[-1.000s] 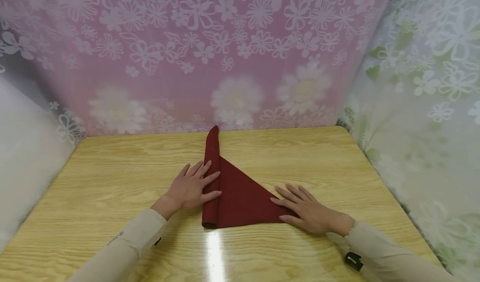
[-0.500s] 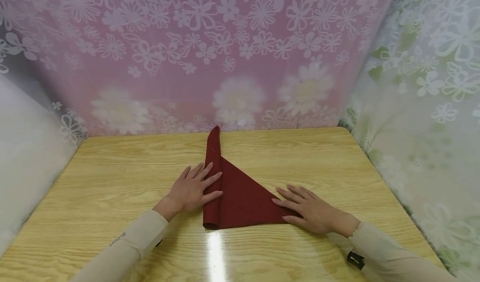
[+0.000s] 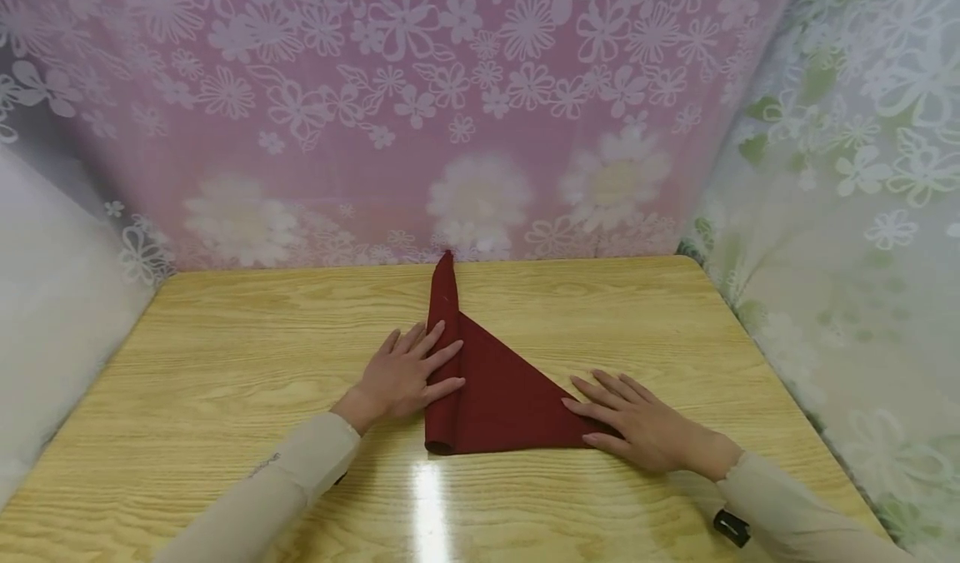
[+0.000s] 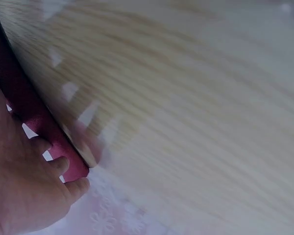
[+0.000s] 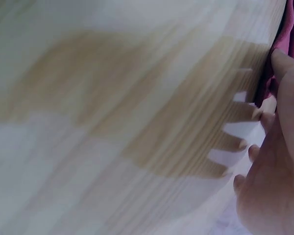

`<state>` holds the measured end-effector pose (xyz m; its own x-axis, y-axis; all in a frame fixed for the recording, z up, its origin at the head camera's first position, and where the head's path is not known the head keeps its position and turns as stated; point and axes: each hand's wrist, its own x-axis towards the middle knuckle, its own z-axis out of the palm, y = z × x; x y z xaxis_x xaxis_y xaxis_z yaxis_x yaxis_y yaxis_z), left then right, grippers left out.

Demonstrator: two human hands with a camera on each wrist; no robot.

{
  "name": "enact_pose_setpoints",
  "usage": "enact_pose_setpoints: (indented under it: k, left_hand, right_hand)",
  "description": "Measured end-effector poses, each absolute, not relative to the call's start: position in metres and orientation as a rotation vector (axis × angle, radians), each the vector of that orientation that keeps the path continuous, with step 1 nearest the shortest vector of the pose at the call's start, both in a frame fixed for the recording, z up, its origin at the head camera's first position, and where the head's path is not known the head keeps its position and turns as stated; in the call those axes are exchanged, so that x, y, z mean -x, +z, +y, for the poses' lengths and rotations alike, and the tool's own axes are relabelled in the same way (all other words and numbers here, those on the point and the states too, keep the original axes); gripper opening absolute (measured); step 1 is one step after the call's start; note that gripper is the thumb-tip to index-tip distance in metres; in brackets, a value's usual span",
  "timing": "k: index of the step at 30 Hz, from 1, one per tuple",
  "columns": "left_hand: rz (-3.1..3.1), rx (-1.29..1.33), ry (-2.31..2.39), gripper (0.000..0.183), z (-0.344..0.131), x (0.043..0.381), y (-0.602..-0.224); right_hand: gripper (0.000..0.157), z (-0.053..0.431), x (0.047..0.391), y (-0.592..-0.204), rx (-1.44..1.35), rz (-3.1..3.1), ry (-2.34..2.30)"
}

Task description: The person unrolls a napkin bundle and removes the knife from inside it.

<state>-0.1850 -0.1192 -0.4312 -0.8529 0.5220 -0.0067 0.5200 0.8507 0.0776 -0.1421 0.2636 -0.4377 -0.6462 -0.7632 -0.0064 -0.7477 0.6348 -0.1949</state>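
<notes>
A dark red cloth (image 3: 510,392) lies on the wooden table. Its left side is a long roll (image 3: 442,292) whose pointed end reaches the table's far edge; the rest is a flat triangle tapering to the right. My left hand (image 3: 397,380) rests across the roll with fingers spread and straight. On the right corner of the triangle lies my right hand (image 3: 648,430), fingers extended, covering the tip. In the left wrist view, the left fingers rest along the cloth roll (image 4: 46,122). The right wrist view has the cloth's edge (image 5: 283,36) beside the right thumb.
The wood-grain table (image 3: 247,338) extends around the cloth on all sides. Behind it stands a pink flowered backdrop (image 3: 337,155), and a pale floral one (image 3: 840,238) borders the right. A black strap piece (image 3: 731,527) shows under the right sleeve.
Both hands and the cloth have slid a little to the right across the table together. The roll's far tip has shifted right too. The fingers keep the same spread.
</notes>
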Motion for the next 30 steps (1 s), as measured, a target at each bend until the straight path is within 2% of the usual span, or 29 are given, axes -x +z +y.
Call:
enact_pose_setpoints:
  k: [16, 23, 30]
  left_hand:
    - [2.970, -0.771, 0.028, 0.067, -0.104, 0.186, -0.431]
    - [3.025, -0.921, -0.134, 0.062, -0.097, 0.191, -0.422]
    - [2.963, -1.038, -0.069, 0.064, -0.083, 0.194, -0.417]
  right_hand:
    - [0.049, 0.279, 0.149, -0.441, 1.299, 2.733, -0.449]
    - [0.048, 0.280, 0.150, -0.441, 1.285, 2.745, -0.449]
    - [0.049, 0.280, 0.149, -0.443, 1.267, 2.732, -0.446]
